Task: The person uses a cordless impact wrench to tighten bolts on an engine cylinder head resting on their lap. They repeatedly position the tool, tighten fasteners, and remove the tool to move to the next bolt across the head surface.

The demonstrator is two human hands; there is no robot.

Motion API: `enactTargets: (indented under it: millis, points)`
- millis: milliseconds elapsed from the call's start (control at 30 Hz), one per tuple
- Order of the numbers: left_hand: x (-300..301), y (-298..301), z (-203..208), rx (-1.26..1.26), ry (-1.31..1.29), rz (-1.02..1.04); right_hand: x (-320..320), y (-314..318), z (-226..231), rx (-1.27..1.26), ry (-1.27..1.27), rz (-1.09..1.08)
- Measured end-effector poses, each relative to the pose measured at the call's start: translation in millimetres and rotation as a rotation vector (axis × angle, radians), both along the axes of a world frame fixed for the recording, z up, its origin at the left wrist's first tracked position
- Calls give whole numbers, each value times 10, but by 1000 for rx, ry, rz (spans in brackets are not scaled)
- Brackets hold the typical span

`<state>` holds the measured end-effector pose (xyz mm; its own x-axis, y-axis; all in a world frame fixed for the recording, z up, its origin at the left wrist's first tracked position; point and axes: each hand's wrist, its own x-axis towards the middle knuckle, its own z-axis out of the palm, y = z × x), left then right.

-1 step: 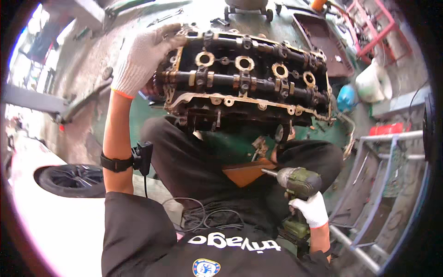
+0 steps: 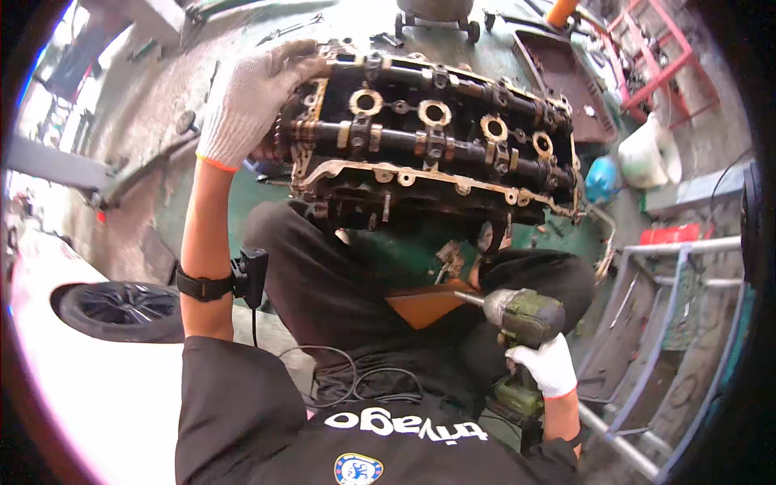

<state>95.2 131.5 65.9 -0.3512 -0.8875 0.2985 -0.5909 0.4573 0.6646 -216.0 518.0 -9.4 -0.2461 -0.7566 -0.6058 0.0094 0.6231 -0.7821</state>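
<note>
In front of me an engine cylinder head (image 2: 465, 149), dark with oil, stands tilted so that its two camshafts and the row of round plug openings face me. My left hand (image 2: 255, 101), in a whitish knit glove, grips its left end, the fingers over the upper corner. Low on the right, my gloved right hand (image 2: 546, 365) is closed round the handle of a green cordless impact wrench (image 2: 529, 315). The wrench's nose points left, apart from the cylinder head, over an orange-brown board or block (image 2: 424, 305) between my legs.
A pale car with a black wheel (image 2: 121, 311) stands at left. To the right are a blue-grey metal frame (image 2: 671, 323), a white bucket (image 2: 647, 153) and a blue container (image 2: 600, 179). Beyond the cylinder head lies a dark tray (image 2: 562, 81). A cable (image 2: 356, 368) loops near my lap.
The view has turned slightly, and the cylinder head sits a little further right in it. Both hands keep their holds.
</note>
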Motion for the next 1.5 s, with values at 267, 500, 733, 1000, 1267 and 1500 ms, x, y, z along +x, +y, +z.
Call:
enactTargets:
  millis: [267,500,733,1000,1267,1500]
  points:
    - [156,-97,-463,-64,633,101,251,-1300,1497,-229,285,329]
    - [184,-108,-450,-26,468,-20,634,-2301,2206,-224,775,572]
    - [151,-106,-507,-18,526,100,837,-2797,2311,-186,726,471]
    - [180,-111,-520,24,600,68,953,-2926,2217,-182,750,437]
    - [190,-102,-548,26,624,74,916,-2983,2168,-172,755,381]
    - [186,-103,-569,10,625,75,912,-3044,2155,-182,731,415]
